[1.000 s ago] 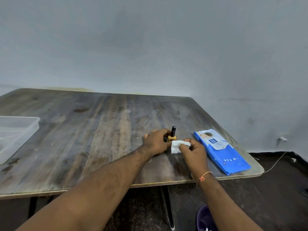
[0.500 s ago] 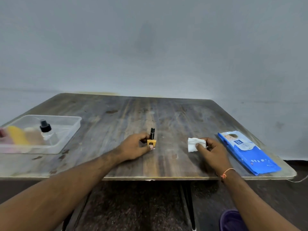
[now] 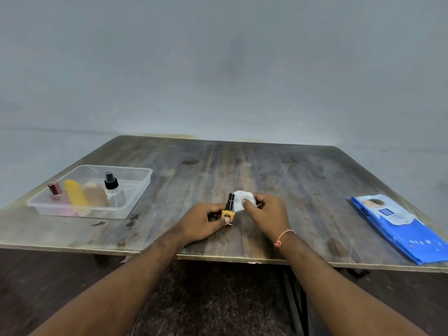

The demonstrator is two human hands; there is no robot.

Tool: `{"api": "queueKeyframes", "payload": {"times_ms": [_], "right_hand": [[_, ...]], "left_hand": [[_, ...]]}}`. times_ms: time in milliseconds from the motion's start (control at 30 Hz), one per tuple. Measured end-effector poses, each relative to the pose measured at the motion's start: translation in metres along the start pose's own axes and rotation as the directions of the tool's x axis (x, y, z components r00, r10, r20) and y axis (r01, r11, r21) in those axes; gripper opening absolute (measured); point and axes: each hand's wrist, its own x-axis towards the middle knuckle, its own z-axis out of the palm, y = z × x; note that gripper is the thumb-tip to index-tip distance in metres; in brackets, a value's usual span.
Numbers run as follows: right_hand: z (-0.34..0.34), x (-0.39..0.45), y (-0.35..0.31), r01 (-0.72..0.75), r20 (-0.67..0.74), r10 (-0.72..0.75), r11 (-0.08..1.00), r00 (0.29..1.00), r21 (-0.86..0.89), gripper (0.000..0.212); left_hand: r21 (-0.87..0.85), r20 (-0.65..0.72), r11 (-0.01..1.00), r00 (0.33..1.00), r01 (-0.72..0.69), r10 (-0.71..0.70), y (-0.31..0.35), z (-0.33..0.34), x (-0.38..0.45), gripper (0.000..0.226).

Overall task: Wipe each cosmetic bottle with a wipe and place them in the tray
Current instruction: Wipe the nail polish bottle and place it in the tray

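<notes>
Head view: the tray [image 3: 135,204] is sitting far left, already holding four bottles. My left hand [image 3: 203,224] is gripping the small yellow bottle [image 3: 229,209] mid-table, and my right hand [image 3: 264,212], apart a moment ago, is now pressing the pinched wipe [image 3: 242,200] against its cap, so wiping is beginning.

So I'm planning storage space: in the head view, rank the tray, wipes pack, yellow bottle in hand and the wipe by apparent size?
1. Clear tray
2. Blue wipes pack, though it lies nearer the camera's edge, so its gap to the tray is unsure
3. Small yellow bottle and folded wipe: look alike, both partly hidden by fingers
</notes>
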Motion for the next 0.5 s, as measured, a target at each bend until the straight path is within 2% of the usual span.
{"api": "queueKeyframes", "payload": {"times_ms": [100, 233, 333, 400, 500], "right_hand": [[0.017, 0.003, 0.002, -0.066, 0.001, 0.066, 0.993, 0.998, 0.096, 0.014], [0.019, -0.002, 0.004, -0.01, 0.102, -0.004, 0.991, 0.995, 0.136, 0.028], [0.016, 0.0, 0.003, -0.1, 0.147, 0.062, 0.959, 0.987, 0.265, 0.042], [0.014, 0.0, 0.001, -0.152, 0.154, 0.109, 0.941, 0.982, 0.302, 0.034], [0.012, -0.002, -0.001, -0.143, 0.193, 0.079, 0.928, 0.978, 0.343, 0.018]], "left_hand": [[0.002, 0.001, 1.0, 1.0, -0.016, 0.016, -0.001, 0.001, 0.002, 0.031], [0.006, -0.006, 1.0, 1.0, -0.031, 0.031, -0.004, 0.003, 0.004, 0.029], [0.017, -0.02, 0.999, 0.999, -0.045, 0.045, -0.006, 0.005, 0.004, 0.029], [0.018, -0.028, 0.998, 0.998, -0.053, 0.053, -0.006, 0.006, 0.004, 0.03], [0.043, -0.033, 0.997, 0.997, -0.07, 0.072, -0.008, 0.007, 0.005, 0.029]]}}
